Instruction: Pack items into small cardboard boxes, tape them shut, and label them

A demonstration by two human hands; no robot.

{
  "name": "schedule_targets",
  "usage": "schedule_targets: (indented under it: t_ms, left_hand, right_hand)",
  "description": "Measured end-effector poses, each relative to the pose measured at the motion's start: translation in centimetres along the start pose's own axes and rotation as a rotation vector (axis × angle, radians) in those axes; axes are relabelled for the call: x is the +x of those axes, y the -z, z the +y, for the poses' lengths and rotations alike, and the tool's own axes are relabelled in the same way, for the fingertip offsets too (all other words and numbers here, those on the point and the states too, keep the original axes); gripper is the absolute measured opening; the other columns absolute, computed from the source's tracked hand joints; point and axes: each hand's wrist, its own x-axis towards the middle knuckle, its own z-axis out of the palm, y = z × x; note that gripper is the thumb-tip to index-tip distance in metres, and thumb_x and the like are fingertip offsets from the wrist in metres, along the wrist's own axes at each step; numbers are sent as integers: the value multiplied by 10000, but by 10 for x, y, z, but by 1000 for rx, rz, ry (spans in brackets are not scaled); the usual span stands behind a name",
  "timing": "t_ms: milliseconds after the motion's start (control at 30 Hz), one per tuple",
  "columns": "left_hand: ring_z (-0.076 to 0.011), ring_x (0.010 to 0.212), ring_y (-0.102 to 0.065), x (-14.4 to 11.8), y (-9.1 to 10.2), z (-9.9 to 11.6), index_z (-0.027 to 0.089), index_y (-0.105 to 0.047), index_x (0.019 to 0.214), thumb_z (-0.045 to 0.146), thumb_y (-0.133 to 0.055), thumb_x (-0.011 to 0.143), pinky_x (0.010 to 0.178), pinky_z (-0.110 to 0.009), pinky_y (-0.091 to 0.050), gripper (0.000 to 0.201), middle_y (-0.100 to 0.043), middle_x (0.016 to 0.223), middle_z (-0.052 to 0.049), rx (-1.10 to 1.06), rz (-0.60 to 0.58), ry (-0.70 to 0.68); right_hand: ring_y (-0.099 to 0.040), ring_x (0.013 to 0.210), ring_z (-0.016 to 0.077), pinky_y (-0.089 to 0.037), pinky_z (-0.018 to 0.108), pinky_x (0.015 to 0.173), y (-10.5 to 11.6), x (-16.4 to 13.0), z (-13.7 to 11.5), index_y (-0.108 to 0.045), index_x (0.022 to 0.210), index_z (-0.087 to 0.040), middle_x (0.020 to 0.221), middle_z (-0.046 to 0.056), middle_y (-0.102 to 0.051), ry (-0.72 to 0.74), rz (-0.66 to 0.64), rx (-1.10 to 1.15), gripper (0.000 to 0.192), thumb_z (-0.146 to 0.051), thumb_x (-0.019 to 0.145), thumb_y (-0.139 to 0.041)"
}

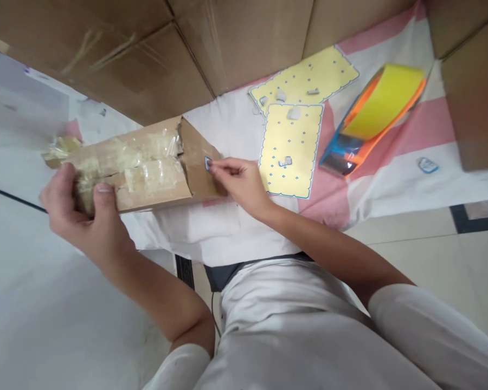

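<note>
A long cardboard box (156,195) with crinkled clear tape along its top lies on the cloth in front of me. Its left end is in my left hand (90,216), thumb on top and fingers wrapped round the far side. At the box's right end face, my right hand (239,181) pinches a small blue-edged sticker (207,163) against the cardboard. Whether the sticker is fully stuck there I cannot tell. Close to the right hand lies a yellow sheet (293,146) with a scalloped blue-white border and small blue marks.
Another yellow sheet (329,70) lies behind, with small paper scraps on both. A tape dispenser (374,119) with yellow tape stands to the right. A loose blue-edged sticker (427,165) lies farther right. Large cardboard boxes (252,43) wall off the back of the pink-and-white cloth (236,127).
</note>
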Motion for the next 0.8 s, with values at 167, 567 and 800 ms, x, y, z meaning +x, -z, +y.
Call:
schedule_targets:
  t_ms: [167,567,800]
  left_hand:
    - [-238,1297,-574,0,-1,1,71,-609,1361,139,-671,854,1162,-439,-429,514,-602,1347,-113,-38,37,-30]
    - [-292,1482,-405,-8,-5,-1,65,-657,1330,246,-544,1005,1242,-497,-295,389,-448,1557,-207,87,98,-112]
    - [-328,1525,-346,-19,2,10,78,-654,1319,282,-524,1009,1251,-562,-267,394,-434,1571,-222,-3,227,-194]
  right_hand:
    - [-709,1034,204,-591,374,931,5,2,3,-803,1047,-206,1054,57,-777,-18,-132,-8,279,-421,882,-736]
    - [-624,805,131,-588,297,681,14,-6,-8,-616,1390,-289,1319,101,-556,348,-141,-347,456,-240,950,-509]
    - [-347,1489,345,-465,583,1118,28,-2,-10,-172,1653,-344,1704,104,-217,449,-338,-471,915,-505,882,-637]
